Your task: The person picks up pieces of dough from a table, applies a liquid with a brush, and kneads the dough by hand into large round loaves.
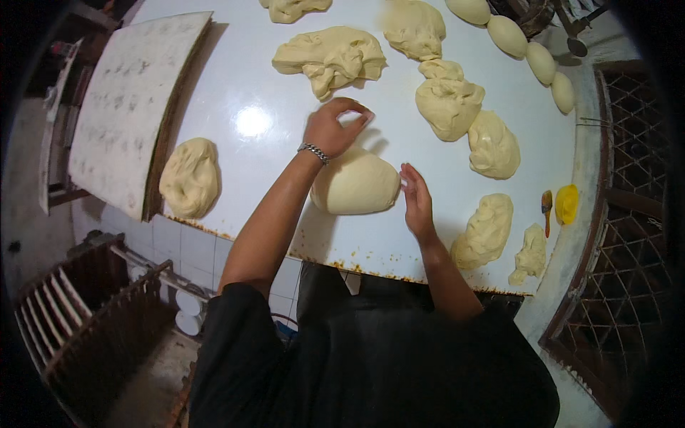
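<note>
A smooth, rounded lump of pale dough (355, 185) lies on the white table (242, 93) near its front edge. My left hand (334, 127) hovers just above and behind the lump, fingers pinched together, a metal bracelet at the wrist; whether it holds a bit of dough is unclear. My right hand (417, 202) stands edge-on against the lump's right side, fingers straight and touching the dough.
Several rough dough pieces (330, 57) lie across the table, one (190, 177) at the left. Shaped oval loaves (506, 34) line the far right. A floured board (128, 100) rests on the left, a yellow scraper (566, 203) and brush at right. A wooden rack (85, 314) stands below left.
</note>
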